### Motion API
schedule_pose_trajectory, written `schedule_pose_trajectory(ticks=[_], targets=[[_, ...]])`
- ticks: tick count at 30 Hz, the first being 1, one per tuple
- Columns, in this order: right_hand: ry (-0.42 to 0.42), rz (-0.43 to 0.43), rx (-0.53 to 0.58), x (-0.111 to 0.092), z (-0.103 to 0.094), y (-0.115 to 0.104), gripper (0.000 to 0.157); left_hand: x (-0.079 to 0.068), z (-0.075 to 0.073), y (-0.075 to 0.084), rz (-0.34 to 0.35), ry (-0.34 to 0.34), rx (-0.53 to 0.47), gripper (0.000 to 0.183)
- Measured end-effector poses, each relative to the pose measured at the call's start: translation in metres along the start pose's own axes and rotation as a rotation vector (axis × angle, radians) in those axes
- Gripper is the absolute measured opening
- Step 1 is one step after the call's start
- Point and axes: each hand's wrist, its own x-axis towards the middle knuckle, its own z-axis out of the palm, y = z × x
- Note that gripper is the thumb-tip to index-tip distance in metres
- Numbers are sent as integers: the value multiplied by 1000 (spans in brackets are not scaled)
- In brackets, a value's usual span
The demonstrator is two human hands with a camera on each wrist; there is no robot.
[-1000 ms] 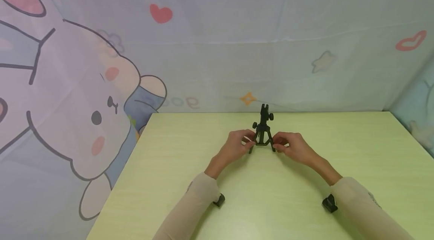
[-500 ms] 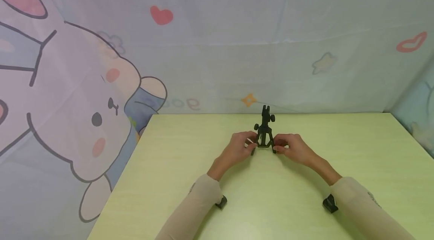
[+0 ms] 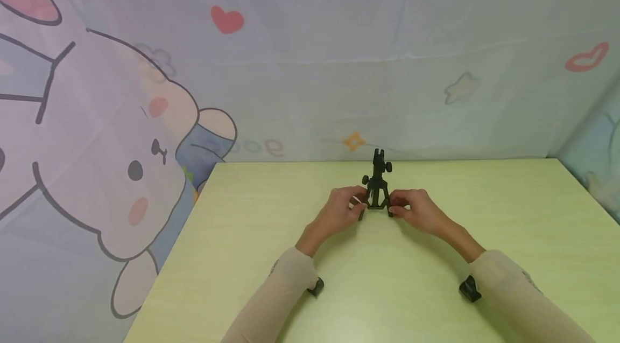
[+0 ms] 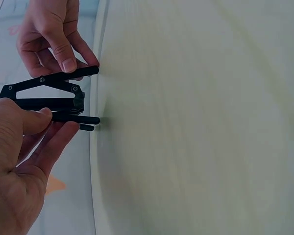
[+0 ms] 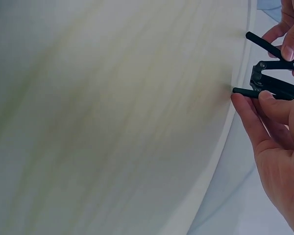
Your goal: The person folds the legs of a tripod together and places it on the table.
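Note:
A small black tripod point(image 3: 376, 184) stands upright toward the back of the table, its legs partly spread and a clamp-like head with side knobs on top. My left hand point(image 3: 341, 208) pinches the left leg between thumb and fingers. On the other side, my right hand point(image 3: 418, 211) pinches the right leg low down. The left wrist view shows the tripod point(image 4: 63, 103) sideways, with braces joining the legs to the central post and the leg tips at the table surface. In the right wrist view the fingers point(image 5: 250, 117) of my right hand lie along a leg near its tip.
The pale yellow-green table point(image 3: 271, 197) stretches out around both arms. Behind it hangs a light cloth backdrop point(image 3: 310, 90) with a cartoon rabbit and hearts, close beyond the table's back edge. Black wrist devices point(image 3: 469, 289) show beneath the sleeves.
The tripod's left leg and my left hand have shifted slightly to the right, so the legs stand a little closer together. My right hand keeps its hold.

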Motion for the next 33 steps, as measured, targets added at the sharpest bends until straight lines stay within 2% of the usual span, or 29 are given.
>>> schedule_pose_trajectory(ticks=[5, 16, 33], targets=[[9, -9, -4, 1, 3, -1, 7, 0, -2, 0, 7, 5, -7, 19], [7, 31, -5, 4, 6, -3, 16, -1, -2, -3, 23, 33, -10, 16], [13, 27, 30, 7, 10, -2, 13, -3, -4, -3, 19, 35, 1, 15]])
